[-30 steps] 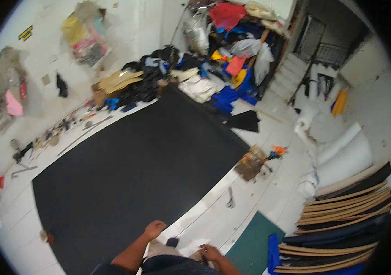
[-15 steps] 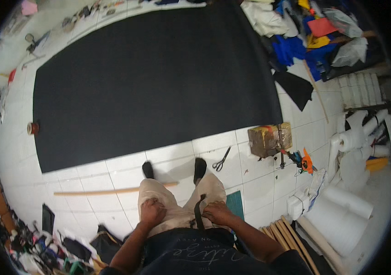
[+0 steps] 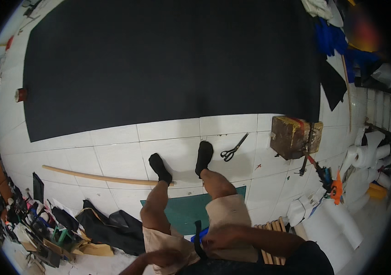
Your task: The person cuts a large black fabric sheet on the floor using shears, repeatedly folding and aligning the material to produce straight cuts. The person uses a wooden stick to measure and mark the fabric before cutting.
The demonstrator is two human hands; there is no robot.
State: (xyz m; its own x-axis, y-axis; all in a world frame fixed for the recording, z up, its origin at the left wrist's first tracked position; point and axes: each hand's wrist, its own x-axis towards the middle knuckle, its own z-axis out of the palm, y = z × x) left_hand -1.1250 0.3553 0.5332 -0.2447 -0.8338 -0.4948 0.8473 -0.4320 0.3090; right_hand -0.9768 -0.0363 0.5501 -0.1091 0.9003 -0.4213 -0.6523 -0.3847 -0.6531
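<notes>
My left hand (image 3: 171, 257) rests against the beige shorts (image 3: 227, 213) at my left thigh. My right hand (image 3: 216, 239) touches the shorts on the other side, beside a dangling black strap (image 3: 198, 236) at my waist. The fingers of both hands are dark and smeared, so their grip is unclear. Something blue (image 3: 200, 234) shows partly behind the strap. Ahead of my feet, a large black sheet (image 3: 168, 64) lies spread over the white tiles. Black-handled scissors (image 3: 234, 149) lie to the right of my right foot.
A green mat (image 3: 181, 208) lies beneath my legs, and a wooden stick (image 3: 99, 178) to the left. A taped block (image 3: 294, 140) stands by the sheet's near right corner. A tape roll (image 3: 20, 95) sits at its left edge. White rolls (image 3: 328, 229) and piled scraps (image 3: 67, 220) flank me.
My view has shifted, with the sheet, scissors and block now appearing larger. My lower legs and the green mat show more fully. Both hands appear lower in the picture, still at the shorts.
</notes>
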